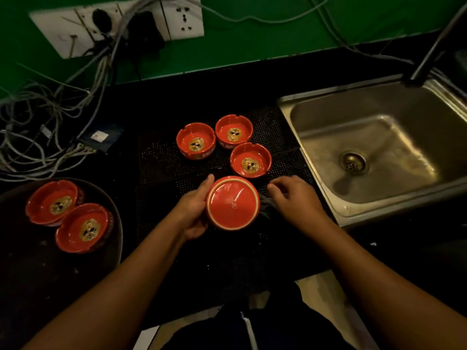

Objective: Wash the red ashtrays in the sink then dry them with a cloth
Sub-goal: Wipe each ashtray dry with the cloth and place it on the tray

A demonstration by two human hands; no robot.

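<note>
My left hand (193, 210) grips a red ashtray (233, 202) turned bottom up, over the black mesh mat (161, 162). My right hand (294, 198) hovers just right of it with curled fingers, above a dark cloth (265, 202) lying on the mat; whether it holds the cloth is unclear. Three more red ashtrays stand upright on the mat: one (195, 141) at the left, one (233, 128) at the back, one (250, 160) nearest the held one. Two others (53, 202) (84, 227) sit on a dark round tray (111, 198) at the left.
A steel sink (316, 137) with a drain (353, 162) lies to the right, its tap (434, 46) at the back right. A tangle of cables (50, 117) and a wall socket panel (116, 24) fill the back left against a green wall.
</note>
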